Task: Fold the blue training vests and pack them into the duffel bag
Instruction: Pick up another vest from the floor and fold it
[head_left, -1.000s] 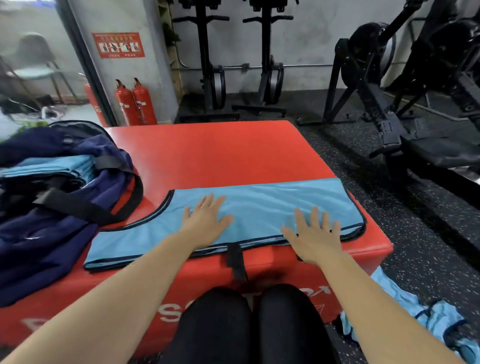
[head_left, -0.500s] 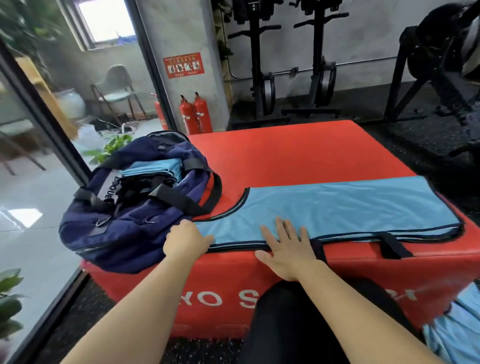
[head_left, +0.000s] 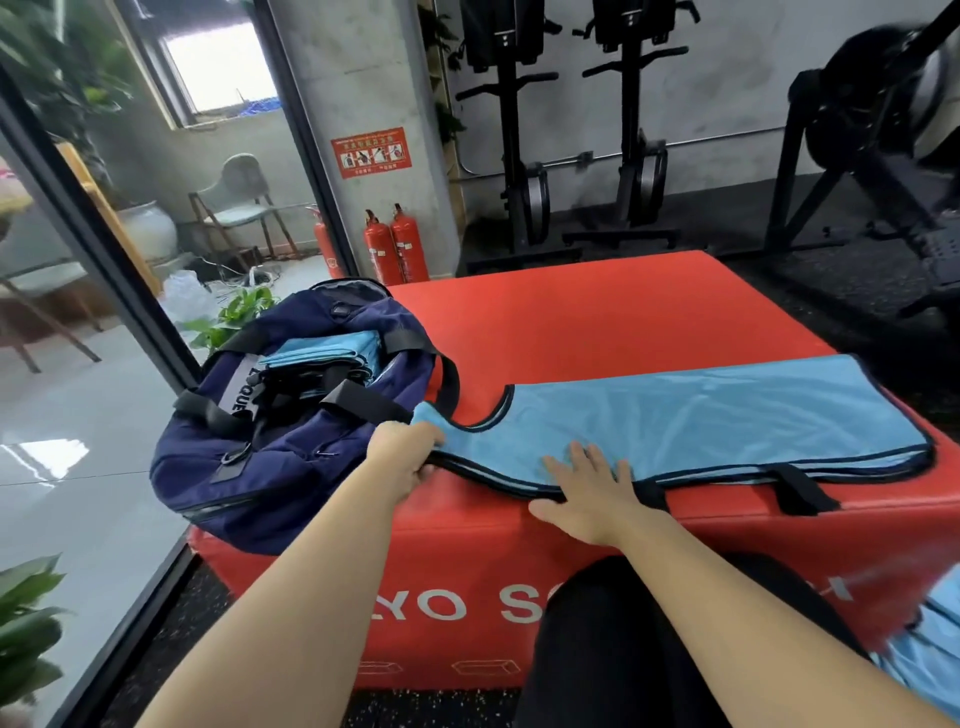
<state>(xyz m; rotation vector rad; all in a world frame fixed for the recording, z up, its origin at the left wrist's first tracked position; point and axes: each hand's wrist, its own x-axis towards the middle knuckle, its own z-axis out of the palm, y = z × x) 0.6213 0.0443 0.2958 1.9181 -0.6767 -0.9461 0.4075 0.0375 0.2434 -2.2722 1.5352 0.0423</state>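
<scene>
A light blue training vest (head_left: 717, 421) with black trim lies folded lengthwise along the near edge of the red foam box (head_left: 587, 312). My left hand (head_left: 402, 454) grips its left end, lifted a little off the box. My right hand (head_left: 589, 486) presses flat on the vest close to the near edge, fingers spread. An open navy duffel bag (head_left: 270, 436) sits on the box's left end, touching the vest's left tip. Folded blue vests (head_left: 332, 351) lie inside the bag.
More blue fabric (head_left: 930, 654) lies on the floor at the lower right. A glass wall (head_left: 104, 260) stands at the left. Two red fire extinguishers (head_left: 395, 249) stand behind the box. Gym machines (head_left: 857, 171) fill the back and right. My dark-clad knees (head_left: 623, 649) press against the box's front.
Both hands slid left along the vest; the view turned left. My left hand went from lying flat to gripping the vest's left end and lifting it. My right hand stays flat.
</scene>
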